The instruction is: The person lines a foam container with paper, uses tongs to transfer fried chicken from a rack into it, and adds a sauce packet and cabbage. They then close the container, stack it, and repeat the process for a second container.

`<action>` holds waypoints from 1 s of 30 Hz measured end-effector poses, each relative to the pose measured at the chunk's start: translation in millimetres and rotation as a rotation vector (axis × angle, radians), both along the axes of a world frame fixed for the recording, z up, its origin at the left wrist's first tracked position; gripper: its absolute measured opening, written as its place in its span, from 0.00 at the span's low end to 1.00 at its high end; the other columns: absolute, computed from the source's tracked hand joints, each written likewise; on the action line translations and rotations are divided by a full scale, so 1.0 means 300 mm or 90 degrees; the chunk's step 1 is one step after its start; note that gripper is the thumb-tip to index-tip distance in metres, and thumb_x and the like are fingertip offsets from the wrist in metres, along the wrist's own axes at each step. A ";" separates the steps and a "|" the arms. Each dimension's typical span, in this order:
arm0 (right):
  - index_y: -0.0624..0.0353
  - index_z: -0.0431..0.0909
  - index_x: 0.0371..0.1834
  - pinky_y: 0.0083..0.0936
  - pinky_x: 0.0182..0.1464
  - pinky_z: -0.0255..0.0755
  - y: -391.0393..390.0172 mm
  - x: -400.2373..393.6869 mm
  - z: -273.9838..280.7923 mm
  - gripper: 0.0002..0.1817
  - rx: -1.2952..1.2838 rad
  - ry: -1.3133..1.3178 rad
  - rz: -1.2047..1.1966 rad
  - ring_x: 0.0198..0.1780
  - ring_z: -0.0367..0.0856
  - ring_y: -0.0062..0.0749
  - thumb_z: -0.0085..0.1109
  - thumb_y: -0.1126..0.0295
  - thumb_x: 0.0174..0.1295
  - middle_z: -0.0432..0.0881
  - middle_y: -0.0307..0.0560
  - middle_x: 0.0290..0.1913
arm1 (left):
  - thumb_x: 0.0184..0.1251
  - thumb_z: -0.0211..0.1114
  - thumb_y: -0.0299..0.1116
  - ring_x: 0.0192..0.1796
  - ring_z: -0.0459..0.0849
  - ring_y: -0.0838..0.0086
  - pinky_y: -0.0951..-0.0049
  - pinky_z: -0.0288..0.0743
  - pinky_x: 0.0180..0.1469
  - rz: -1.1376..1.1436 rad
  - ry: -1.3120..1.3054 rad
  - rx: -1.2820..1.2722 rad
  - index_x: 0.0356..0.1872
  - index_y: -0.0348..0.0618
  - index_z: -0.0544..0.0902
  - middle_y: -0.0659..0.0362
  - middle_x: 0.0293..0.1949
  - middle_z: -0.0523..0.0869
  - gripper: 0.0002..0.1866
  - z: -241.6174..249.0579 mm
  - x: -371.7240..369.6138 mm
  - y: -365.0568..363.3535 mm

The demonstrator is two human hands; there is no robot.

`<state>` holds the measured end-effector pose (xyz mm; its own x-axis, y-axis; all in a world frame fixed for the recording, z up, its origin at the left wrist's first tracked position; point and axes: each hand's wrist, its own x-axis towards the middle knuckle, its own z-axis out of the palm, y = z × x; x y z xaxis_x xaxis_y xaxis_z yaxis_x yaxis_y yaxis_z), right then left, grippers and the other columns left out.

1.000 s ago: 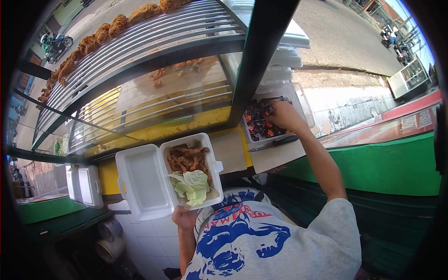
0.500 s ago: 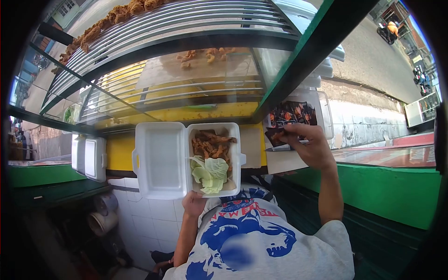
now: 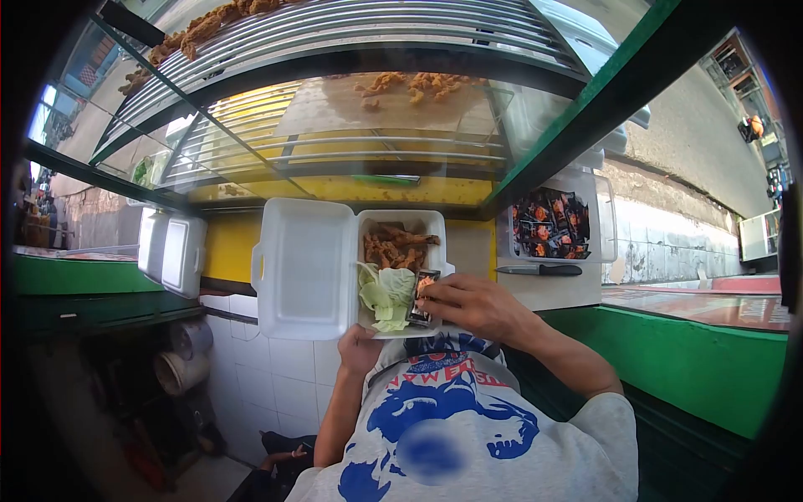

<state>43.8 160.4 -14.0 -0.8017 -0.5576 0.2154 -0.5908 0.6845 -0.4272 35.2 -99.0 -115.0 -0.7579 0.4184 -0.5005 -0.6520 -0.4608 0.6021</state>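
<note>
Pinching a sachet (image 3: 417,316), the right hand (image 3: 478,307) is at four o'clock in the box's (image 3: 441,241) food half, beside cabbage (image 3: 385,297); the left hand (image 3: 359,350) clasps its rim at seven, chicken (image 3: 395,249) lying at twelve.

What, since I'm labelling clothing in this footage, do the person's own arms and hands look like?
The left hand and right hand show no gloves or watch. The forearms are bare; the short right sleeve is pale grey, part of a shirt printed in blue and red.
</note>
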 end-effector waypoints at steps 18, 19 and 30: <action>0.69 0.77 0.46 0.20 0.48 0.79 -0.143 -0.030 -0.162 0.11 -0.782 -0.560 -0.442 0.41 0.81 0.18 0.52 0.70 0.73 0.82 0.40 0.39 | 0.53 0.49 0.28 0.62 0.73 0.60 0.62 0.61 0.68 0.065 0.030 0.210 0.58 0.27 0.71 0.47 0.58 0.77 0.28 -0.120 0.034 -0.109; 0.70 0.77 0.44 0.20 0.49 0.79 -0.156 -0.037 -0.164 0.11 -0.774 -0.552 -0.450 0.40 0.81 0.18 0.51 0.71 0.73 0.82 0.39 0.38 | 0.53 0.50 0.27 0.62 0.74 0.61 0.64 0.61 0.68 0.095 -0.020 0.155 0.58 0.28 0.71 0.48 0.58 0.77 0.27 -0.140 0.039 -0.131; 0.70 0.78 0.44 0.22 0.47 0.80 -0.347 -0.157 -0.276 0.13 -0.799 -0.639 -0.451 0.39 0.83 0.22 0.51 0.69 0.73 0.83 0.43 0.39 | 0.61 0.58 0.42 0.73 0.60 0.61 0.55 0.49 0.74 0.174 0.314 0.036 0.72 0.41 0.60 0.55 0.70 0.66 0.37 -0.079 -0.128 -0.404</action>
<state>-3.2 56.2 -96.9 -0.8755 0.0274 -0.4824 0.4477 -0.3295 -0.8313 -3.3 -220.2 -138.6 -0.9809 0.1896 -0.0427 -0.1523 -0.6134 0.7749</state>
